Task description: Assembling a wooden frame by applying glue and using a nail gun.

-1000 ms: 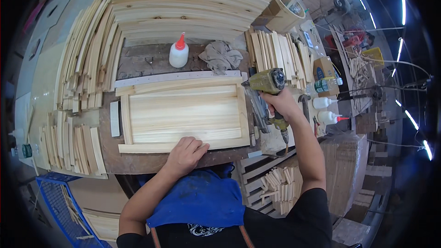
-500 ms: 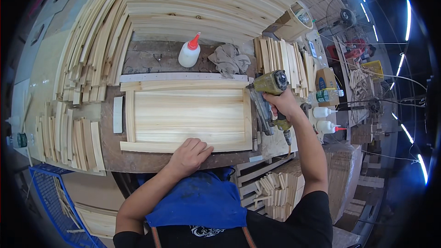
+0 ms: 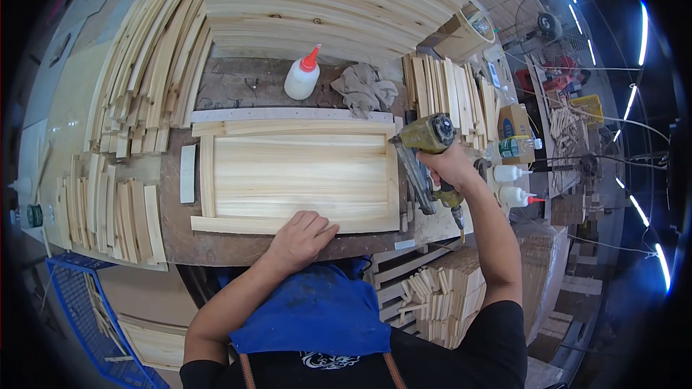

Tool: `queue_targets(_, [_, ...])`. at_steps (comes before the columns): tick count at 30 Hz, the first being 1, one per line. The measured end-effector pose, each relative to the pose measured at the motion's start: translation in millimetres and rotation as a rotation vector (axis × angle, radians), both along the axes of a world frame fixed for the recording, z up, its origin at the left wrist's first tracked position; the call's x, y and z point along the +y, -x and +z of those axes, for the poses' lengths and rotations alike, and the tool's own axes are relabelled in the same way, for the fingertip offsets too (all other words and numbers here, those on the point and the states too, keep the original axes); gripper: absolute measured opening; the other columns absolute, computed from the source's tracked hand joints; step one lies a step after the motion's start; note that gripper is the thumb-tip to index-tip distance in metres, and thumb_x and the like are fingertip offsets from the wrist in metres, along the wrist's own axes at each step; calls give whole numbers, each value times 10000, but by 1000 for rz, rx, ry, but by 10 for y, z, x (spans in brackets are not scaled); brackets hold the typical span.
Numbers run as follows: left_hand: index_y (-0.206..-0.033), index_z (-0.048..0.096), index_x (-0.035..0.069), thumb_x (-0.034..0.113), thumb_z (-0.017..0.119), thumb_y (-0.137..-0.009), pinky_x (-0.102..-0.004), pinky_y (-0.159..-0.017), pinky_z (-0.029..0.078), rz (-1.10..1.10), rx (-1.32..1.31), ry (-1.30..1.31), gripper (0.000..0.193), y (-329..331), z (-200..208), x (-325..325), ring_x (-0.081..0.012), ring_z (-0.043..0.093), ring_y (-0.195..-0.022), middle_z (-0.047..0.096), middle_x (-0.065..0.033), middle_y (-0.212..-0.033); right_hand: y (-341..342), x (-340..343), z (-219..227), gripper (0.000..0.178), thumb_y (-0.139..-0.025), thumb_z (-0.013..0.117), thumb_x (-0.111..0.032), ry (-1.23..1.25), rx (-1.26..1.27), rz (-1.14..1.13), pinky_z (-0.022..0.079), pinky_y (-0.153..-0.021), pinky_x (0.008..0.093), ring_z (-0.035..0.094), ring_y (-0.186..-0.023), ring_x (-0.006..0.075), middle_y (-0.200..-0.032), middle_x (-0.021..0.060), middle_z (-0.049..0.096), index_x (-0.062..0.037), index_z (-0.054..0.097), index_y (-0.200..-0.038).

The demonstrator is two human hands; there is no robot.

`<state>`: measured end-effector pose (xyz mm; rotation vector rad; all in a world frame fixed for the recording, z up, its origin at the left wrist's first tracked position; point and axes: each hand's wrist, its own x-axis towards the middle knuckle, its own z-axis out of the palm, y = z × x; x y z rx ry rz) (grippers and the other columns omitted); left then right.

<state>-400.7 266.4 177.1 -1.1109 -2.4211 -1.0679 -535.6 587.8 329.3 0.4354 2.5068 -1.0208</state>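
1. Nail gun (image 3: 427, 135), clasped in right hand (image 3: 448, 164), has shifted slightly toward the near rail (image 3: 234, 224).
2. One framed panel (image 3: 299, 169) lies left of that grip; left hand (image 3: 303, 238) on its rail, hold unclear.
3. Three white bottles (image 3: 513, 197): two right, one left.

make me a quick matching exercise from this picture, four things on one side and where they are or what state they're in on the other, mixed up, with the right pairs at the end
Things
1. nail gun
2. left hand
3. grey rag
4. blue crate

Places and states
A. crumpled, just beyond the far edge of the wooden frame
B. at the lower left of the picture
C. gripped in the right hand
D. resting on the frame's near rail

Right pairs: 1-C, 2-D, 3-A, 4-B
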Motion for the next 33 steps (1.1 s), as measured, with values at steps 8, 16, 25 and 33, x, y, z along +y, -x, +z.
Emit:
queue_targets(8, [-1123,748,47,92,683,-809,-407,-880,522,0,-7,-14,324,-5,-41,9,-283,628,-963,632,-86,-991,-227,71,-28,108,-941,755,-97,107,-25,-53,429,-421,303,510,-461,101,-647,-1,575,-19,693,-983])
queue_targets(16, [-1122,744,50,85,686,-804,-411,-887,521,8,-9,-12,324,0,-6,22,-285,627,-966,625,-91,-991,-769,96,23,163,-950,745,-117,169,-34,-54,419,-426,309,515,-469,101,-690,22,635,14,713,-1042])
queue_targets(25, [-1136,741,55,88,678,-812,-414,-904,519,11,-20,5,332,-21,6,16,-285,628,-989,625,-92,-1004,-823,190,-44,184,-951,748,-139,135,-43,-15,421,-435,309,510,-456,101,-689,22,640,8,715,-1057])
queue_targets(33, [-1092,759,68,87,769,-835,-410,-854,525,41,-21,-17,258,-17,3,25,-288,626,-953,641,-82,-999,-917,170,-84,207,-944,747,-127,141,-21,-33,423,-437,308,514,-449,103,-687,18,633,5,704,-1097])
